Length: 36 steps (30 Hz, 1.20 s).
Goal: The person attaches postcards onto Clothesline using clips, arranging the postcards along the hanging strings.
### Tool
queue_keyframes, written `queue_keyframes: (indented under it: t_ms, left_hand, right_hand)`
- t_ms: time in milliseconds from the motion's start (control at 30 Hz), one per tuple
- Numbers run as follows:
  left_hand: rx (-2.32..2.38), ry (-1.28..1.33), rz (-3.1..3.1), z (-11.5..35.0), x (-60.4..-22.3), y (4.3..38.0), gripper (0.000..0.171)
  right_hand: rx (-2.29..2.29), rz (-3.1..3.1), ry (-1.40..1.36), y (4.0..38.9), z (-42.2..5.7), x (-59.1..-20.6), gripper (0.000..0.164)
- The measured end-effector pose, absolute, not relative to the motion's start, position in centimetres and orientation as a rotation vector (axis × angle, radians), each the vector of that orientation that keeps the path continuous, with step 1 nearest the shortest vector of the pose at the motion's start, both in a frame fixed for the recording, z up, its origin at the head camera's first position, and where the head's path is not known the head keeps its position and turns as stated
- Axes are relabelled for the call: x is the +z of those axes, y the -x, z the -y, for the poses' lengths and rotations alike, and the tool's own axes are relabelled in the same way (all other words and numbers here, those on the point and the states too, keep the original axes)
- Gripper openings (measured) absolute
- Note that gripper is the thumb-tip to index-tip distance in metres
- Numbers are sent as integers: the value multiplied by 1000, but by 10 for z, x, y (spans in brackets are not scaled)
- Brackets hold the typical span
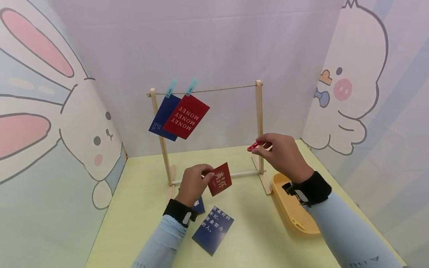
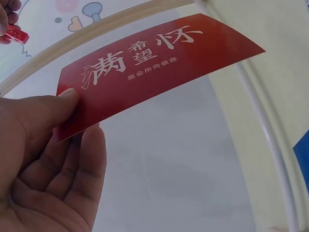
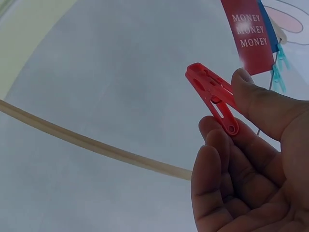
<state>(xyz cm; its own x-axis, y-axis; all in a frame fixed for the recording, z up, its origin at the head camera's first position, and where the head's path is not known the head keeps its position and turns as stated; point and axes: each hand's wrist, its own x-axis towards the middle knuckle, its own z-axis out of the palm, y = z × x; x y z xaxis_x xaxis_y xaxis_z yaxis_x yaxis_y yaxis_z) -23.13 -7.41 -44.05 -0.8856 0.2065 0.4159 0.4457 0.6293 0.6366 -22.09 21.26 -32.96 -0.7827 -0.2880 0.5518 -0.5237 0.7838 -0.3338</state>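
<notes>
My left hand (image 1: pixel 196 182) pinches a red card (image 1: pixel 220 179) by one edge, thumb on its printed face. Pale writing covers that card (image 2: pixel 145 67) in the left wrist view. Up by the right post, my right hand (image 1: pixel 283 154) holds a red clothespin (image 1: pixel 254 146) between thumb and fingers. The right wrist view shows the clothespin (image 3: pixel 211 92) gripped at its handle end. A string (image 1: pixel 224 89) runs between two wooden posts. From its left part hang a blue card (image 1: pixel 161 115) and a red MONEY card (image 1: pixel 186 117), under two light-blue clothespins (image 1: pixel 191 86).
A blue card with white writing (image 1: pixel 213 230) lies on the pale table (image 1: pixel 127 223); another blue card (image 1: pixel 199 206) is partly behind my left hand. At right stands a yellow tray (image 1: pixel 285 208) holding a yellow clothespin (image 1: pixel 298 224). A white bar (image 1: pixel 244 174) joins the posts low down.
</notes>
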Motion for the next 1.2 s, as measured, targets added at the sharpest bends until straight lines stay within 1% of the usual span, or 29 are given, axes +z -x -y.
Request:
queue_keyframes:
  t_ms: [300, 567, 733, 1200]
  left_hand:
    - [-1121, 475, 2420, 76, -414, 244, 23]
    - [-1110, 490, 2318, 78, -389, 252, 27]
    - [-1100, 512, 2269, 81, -378, 257, 25]
    - [-1072, 501, 2203, 83, -352, 266, 29]
  right_hand:
    - [625, 2408, -703, 230, -199, -307, 33]
    - [593, 2354, -759, 239, -190, -289, 32]
    - [595, 2324, -791, 244, -184, -280, 32]
    - [593, 2241, -876, 259, -168, -258, 29]
